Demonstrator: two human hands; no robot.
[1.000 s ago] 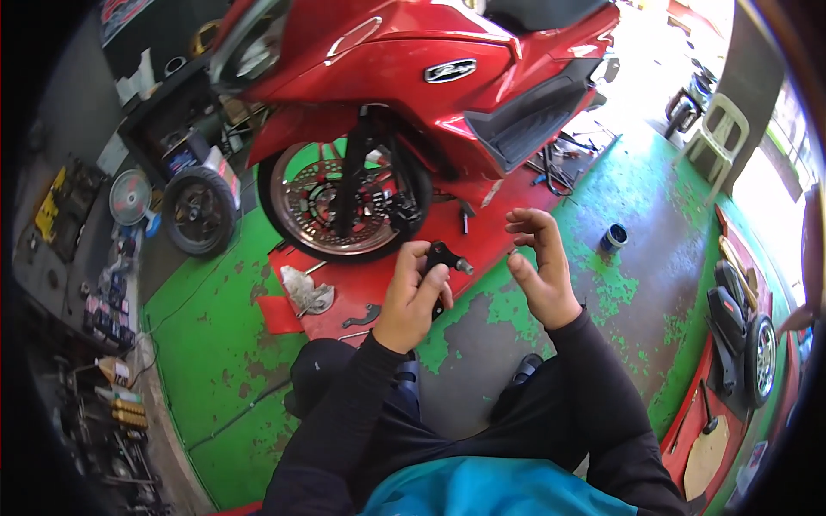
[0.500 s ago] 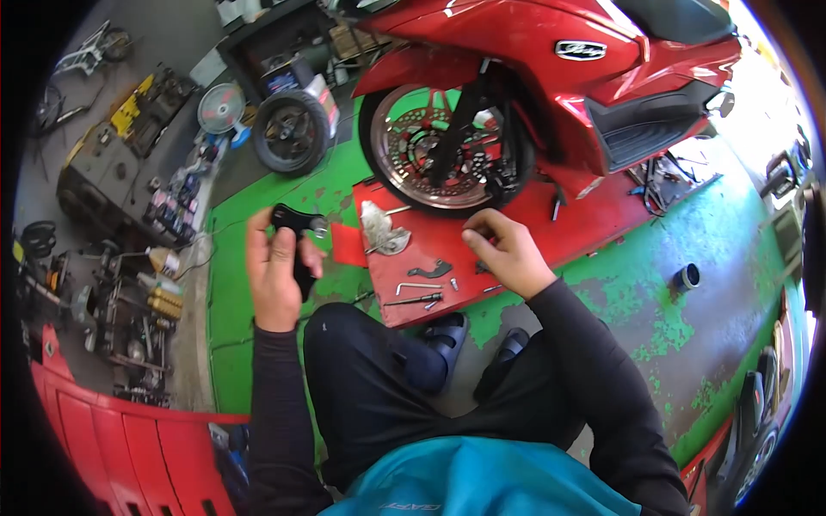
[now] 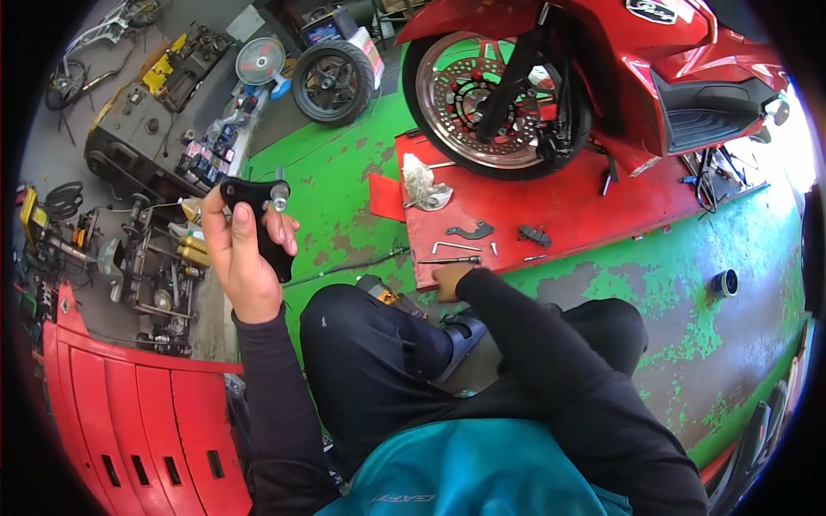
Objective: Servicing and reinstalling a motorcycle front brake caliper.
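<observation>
My left hand (image 3: 249,271) is raised on the left, its fingers closed round a black metal bracket (image 3: 248,193). A silver cylindrical fitting (image 3: 280,198) sticks out at the bracket's upper end. At the near left corner of the red lift platform (image 3: 551,206) is my right hand (image 3: 452,279). Its back faces me and its fingers are hidden. Just beyond it lie a long dark rod-like tool (image 3: 449,260), an L-shaped hex key (image 3: 456,246), a small bolt (image 3: 494,249) and a curved dark grey part (image 3: 470,231). A small dark part (image 3: 534,235) rests farther right.
A red scooter's front wheel (image 3: 499,107) stands on the platform, near a crumpled rag (image 3: 425,183). A yellow-and-black tool (image 3: 385,295) shows beside my left knee. Behind are a loose wheel (image 3: 333,83) and a fan (image 3: 261,62). A red cabinet (image 3: 142,404) stands at left.
My right hand has moved from above the platform down and left to its near corner. My left hand still holds the bracket, now higher and farther left. The view has shifted.
</observation>
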